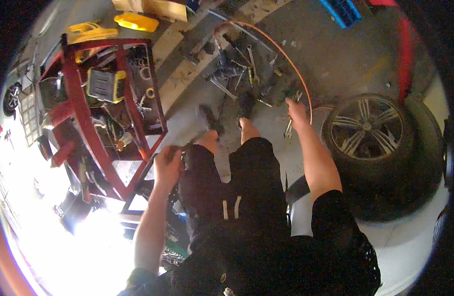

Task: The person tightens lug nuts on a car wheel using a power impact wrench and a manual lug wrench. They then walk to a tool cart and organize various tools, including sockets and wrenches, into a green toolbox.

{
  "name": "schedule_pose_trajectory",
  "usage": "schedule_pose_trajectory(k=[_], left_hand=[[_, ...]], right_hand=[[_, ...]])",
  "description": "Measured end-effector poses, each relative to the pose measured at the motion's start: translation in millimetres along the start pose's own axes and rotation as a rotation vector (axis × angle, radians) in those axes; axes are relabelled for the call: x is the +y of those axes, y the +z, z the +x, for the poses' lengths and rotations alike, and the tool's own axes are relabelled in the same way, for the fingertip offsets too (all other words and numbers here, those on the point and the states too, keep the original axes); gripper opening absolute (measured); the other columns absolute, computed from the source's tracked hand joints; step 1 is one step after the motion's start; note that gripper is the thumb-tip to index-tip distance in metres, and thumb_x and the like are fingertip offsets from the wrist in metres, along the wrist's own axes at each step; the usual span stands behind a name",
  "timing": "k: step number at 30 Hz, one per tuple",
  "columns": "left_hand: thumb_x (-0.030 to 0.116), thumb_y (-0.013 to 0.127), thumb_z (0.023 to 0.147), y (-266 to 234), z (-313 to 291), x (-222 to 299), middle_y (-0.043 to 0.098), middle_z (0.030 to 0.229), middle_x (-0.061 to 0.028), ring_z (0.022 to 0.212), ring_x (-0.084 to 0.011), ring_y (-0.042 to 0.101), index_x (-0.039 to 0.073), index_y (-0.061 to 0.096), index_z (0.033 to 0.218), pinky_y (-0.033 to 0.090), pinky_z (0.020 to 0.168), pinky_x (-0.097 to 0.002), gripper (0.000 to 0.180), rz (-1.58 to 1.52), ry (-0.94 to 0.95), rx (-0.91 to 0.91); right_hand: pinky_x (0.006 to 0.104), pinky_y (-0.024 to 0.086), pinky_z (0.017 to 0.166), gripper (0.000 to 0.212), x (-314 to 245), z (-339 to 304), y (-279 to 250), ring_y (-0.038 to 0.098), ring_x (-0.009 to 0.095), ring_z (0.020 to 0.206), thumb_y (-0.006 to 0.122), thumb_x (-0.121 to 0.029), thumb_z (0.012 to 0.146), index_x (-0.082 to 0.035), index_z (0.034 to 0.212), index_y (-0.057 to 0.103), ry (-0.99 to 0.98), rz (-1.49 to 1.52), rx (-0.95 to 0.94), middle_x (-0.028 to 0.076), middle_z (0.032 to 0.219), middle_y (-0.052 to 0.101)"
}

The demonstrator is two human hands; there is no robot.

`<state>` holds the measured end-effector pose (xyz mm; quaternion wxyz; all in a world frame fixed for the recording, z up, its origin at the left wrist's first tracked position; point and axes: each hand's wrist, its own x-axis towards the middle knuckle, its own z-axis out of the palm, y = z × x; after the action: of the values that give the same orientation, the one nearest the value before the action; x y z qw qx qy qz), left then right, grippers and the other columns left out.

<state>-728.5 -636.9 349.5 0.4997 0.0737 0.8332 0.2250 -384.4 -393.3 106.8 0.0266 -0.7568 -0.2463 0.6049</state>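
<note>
My right hand [297, 114] is closed around a combination wrench [288, 130], whose ends show above and below the fingers. It hangs over the floor, to the left of a wheel [367, 127] with a silver spoked rim and a black tyre. My left hand [168, 166] is curled closed beside my left knee, near the red cart. A bit of metal shows at its fingers, but what it grips is too blurred to name. On the floor by my feet lie several hand tools, among them a long wrench [251, 56] and a dark power tool [224, 66].
A red metal-framed cart [79, 113] with a black-and-yellow case [106, 85] and loose tools stands at the left. An orange hose [291, 56] curves across the floor towards the wheel. Yellow items [136, 22] lie at the far left, a blue object [341, 12] at the far right.
</note>
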Motion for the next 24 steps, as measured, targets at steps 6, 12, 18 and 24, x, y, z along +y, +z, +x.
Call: schedule_pose_trajectory(k=[6,12,18,24], left_hand=[[0.02,0.055,0.089,125.4,244.5,-17.5,0.068,0.098,-0.0181,0.092,-0.0381,0.065,0.006,0.063,0.108,0.052,0.078,-0.0456,0.025,0.601,0.376,-0.173],[0.028,0.052,0.09,252.6,483.7,-30.0,0.066,0.105,-0.0189,0.099,-0.0404,0.063,0.008,0.062,0.108,0.052,0.082,-0.0511,0.029,1.064,0.463,-0.327],[0.028,0.06,0.091,310.7,593.2,-29.8,0.055,0.065,-0.0175,0.061,-0.0354,0.056,0.003,0.055,0.079,0.046,0.059,-0.0491,0.028,0.828,0.794,-0.322],[0.032,0.05,0.1,348.1,582.5,5.9,0.053,0.074,-0.0134,0.065,-0.0286,0.053,0.006,0.062,0.098,0.04,0.058,-0.0495,0.028,0.666,0.371,-0.563]], right_hand=[[0.0319,0.032,0.045,0.021,7.1,152.1,67.0,0.04,0.013,0.05,0.068,-0.025,0.087,-0.008,0.086,0.055,-0.029,0.045,0.007,0.0,0.06,0.041],[0.0369,0.032,0.046,0.041,13.5,372.5,160.0,0.046,0.017,0.047,0.068,-0.044,0.086,-0.008,0.069,0.058,-0.068,-0.191,0.113,0.002,0.058,0.051],[0.0474,0.041,0.074,0.029,-45.4,478.8,161.9,0.06,0.029,0.085,0.057,-0.031,0.098,-0.004,0.104,0.067,-0.066,-0.308,0.169,0.012,0.088,0.066],[0.0355,0.036,0.05,0.033,-53.9,393.7,142.4,0.04,0.014,0.053,0.048,-0.034,0.102,-0.008,0.118,0.061,-0.024,-0.346,-0.188,0.004,0.067,0.048]])
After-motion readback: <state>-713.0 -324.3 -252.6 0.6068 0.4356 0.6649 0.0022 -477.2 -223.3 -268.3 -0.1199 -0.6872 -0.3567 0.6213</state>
